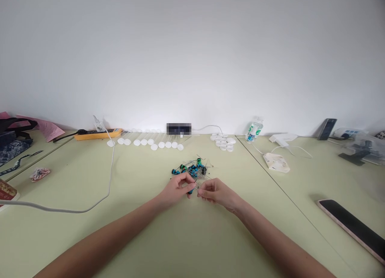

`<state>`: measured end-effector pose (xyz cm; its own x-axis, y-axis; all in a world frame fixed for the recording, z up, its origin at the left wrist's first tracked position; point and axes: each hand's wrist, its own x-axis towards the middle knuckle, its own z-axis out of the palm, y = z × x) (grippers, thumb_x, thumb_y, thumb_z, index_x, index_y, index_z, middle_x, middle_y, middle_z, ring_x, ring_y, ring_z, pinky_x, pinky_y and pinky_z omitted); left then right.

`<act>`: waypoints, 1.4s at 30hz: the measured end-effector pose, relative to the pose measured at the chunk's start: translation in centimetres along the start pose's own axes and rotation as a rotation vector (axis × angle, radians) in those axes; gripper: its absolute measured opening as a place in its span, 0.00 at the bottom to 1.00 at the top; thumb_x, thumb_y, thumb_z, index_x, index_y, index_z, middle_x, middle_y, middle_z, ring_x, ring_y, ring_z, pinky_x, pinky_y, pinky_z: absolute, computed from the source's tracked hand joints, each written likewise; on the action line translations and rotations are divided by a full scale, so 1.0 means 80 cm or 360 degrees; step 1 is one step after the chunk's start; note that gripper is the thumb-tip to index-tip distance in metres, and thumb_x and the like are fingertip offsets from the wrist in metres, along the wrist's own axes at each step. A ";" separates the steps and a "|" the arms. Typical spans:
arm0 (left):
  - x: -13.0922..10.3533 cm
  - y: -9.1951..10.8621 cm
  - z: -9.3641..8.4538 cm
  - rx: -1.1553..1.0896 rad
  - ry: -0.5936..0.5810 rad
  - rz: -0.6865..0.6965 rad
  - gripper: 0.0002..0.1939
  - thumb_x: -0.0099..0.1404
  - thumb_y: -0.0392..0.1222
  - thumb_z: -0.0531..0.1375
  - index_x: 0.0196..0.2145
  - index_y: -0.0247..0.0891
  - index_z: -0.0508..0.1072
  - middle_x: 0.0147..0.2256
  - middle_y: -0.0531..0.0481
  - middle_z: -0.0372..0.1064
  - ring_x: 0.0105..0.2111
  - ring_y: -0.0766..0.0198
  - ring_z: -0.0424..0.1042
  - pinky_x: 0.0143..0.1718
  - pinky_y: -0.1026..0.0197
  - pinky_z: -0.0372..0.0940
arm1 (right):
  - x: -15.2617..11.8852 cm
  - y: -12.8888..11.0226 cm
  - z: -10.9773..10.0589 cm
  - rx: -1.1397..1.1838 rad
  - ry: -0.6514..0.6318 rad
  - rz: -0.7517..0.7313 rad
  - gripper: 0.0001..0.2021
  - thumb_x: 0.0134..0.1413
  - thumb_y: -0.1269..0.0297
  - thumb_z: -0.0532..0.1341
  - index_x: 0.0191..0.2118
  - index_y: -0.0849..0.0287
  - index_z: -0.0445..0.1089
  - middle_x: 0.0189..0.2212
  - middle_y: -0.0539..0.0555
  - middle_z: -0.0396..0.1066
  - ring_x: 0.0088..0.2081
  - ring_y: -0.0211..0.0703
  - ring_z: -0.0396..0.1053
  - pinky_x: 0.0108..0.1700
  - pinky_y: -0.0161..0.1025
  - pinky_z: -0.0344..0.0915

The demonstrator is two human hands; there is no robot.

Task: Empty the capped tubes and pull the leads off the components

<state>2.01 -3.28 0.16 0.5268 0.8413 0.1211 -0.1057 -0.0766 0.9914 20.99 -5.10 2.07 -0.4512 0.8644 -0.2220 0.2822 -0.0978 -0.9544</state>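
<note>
A tangled pile of blue, green and black components with thin wire leads (194, 169) lies at the middle of the pale green table (192, 238). My left hand (180, 186) is at the near left of this pile, its thumb and fingertips pinched on a small blue component (190, 191) with a thin lead. Just to its right, my right hand (215, 192) has its fingers closed near that lead; what lies between its fingertips is too small to make out. The fingertips of both hands are a short gap apart.
Rows of white discs (144, 142) and a cluster of white round pieces (222, 142) lie behind the pile. A yellow power strip (98, 134) and white cable (110, 173) are left. Rightward are a bottle (254, 129), white packet (276, 162) and phone (351, 226).
</note>
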 end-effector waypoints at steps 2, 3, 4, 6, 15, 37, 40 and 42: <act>-0.001 -0.002 0.001 0.0107 0.0020 0.0053 0.13 0.56 0.49 0.59 0.28 0.35 0.66 0.29 0.52 0.59 0.27 0.68 0.61 0.25 0.65 0.63 | 0.001 0.002 0.001 -0.0024 0.0044 -0.0031 0.15 0.40 0.53 0.65 0.23 0.63 0.70 0.23 0.50 0.64 0.24 0.32 0.57 0.24 0.31 0.51; -0.001 -0.003 0.002 0.0151 0.0025 0.0069 0.12 0.56 0.48 0.59 0.28 0.35 0.67 0.29 0.51 0.58 0.28 0.68 0.61 0.25 0.66 0.63 | 0.002 0.003 0.001 -0.0016 0.0056 -0.0045 0.15 0.39 0.54 0.65 0.22 0.63 0.69 0.24 0.50 0.64 0.25 0.33 0.57 0.25 0.31 0.51; -0.001 -0.004 0.002 0.0182 0.0024 0.0079 0.12 0.56 0.48 0.59 0.28 0.35 0.67 0.30 0.51 0.58 0.28 0.68 0.60 0.25 0.66 0.64 | 0.003 0.004 0.002 0.0006 0.0059 -0.0056 0.15 0.38 0.55 0.66 0.20 0.64 0.68 0.24 0.49 0.63 0.25 0.33 0.57 0.25 0.31 0.51; -0.002 -0.006 0.003 0.0210 0.0004 0.0093 0.11 0.56 0.48 0.58 0.28 0.35 0.67 0.30 0.51 0.57 0.29 0.67 0.60 0.24 0.66 0.64 | 0.004 0.006 0.003 0.0081 0.0055 -0.0063 0.15 0.36 0.57 0.67 0.18 0.64 0.65 0.23 0.48 0.61 0.25 0.32 0.56 0.26 0.31 0.50; -0.006 -0.009 0.005 0.0426 -0.0039 0.0238 0.08 0.57 0.45 0.58 0.28 0.36 0.68 0.32 0.48 0.60 0.33 0.64 0.61 0.28 0.67 0.61 | 0.004 0.013 0.004 0.0122 -0.0068 0.0087 0.17 0.33 0.57 0.68 0.19 0.62 0.61 0.15 0.43 0.58 0.18 0.28 0.51 0.20 0.30 0.44; -0.007 -0.005 0.002 0.0493 -0.0133 0.0262 0.06 0.59 0.41 0.57 0.31 0.37 0.71 0.33 0.47 0.63 0.35 0.64 0.64 0.33 0.64 0.64 | 0.006 0.013 0.001 0.0241 -0.0349 0.0133 0.14 0.37 0.60 0.68 0.28 0.63 0.67 0.19 0.48 0.66 0.18 0.29 0.58 0.19 0.29 0.51; -0.007 -0.004 0.003 0.0497 -0.0128 0.0229 0.06 0.59 0.41 0.57 0.30 0.36 0.70 0.33 0.48 0.63 0.34 0.65 0.65 0.32 0.65 0.64 | 0.004 0.009 -0.001 0.0254 -0.0446 0.0068 0.15 0.40 0.58 0.66 0.31 0.65 0.70 0.24 0.51 0.68 0.21 0.33 0.64 0.23 0.32 0.58; -0.007 -0.003 0.002 0.0498 -0.0133 0.0224 0.06 0.59 0.41 0.57 0.30 0.36 0.70 0.33 0.48 0.63 0.35 0.65 0.65 0.32 0.65 0.64 | 0.004 0.009 -0.001 0.0254 -0.0455 0.0069 0.15 0.40 0.58 0.65 0.31 0.66 0.70 0.25 0.53 0.69 0.22 0.34 0.65 0.24 0.33 0.59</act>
<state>1.91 -3.80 -0.14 0.5938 0.7653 0.2483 0.0748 -0.3597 0.9300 21.16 -4.84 1.32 -0.6672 0.6866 -0.2887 0.1804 -0.2271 -0.9570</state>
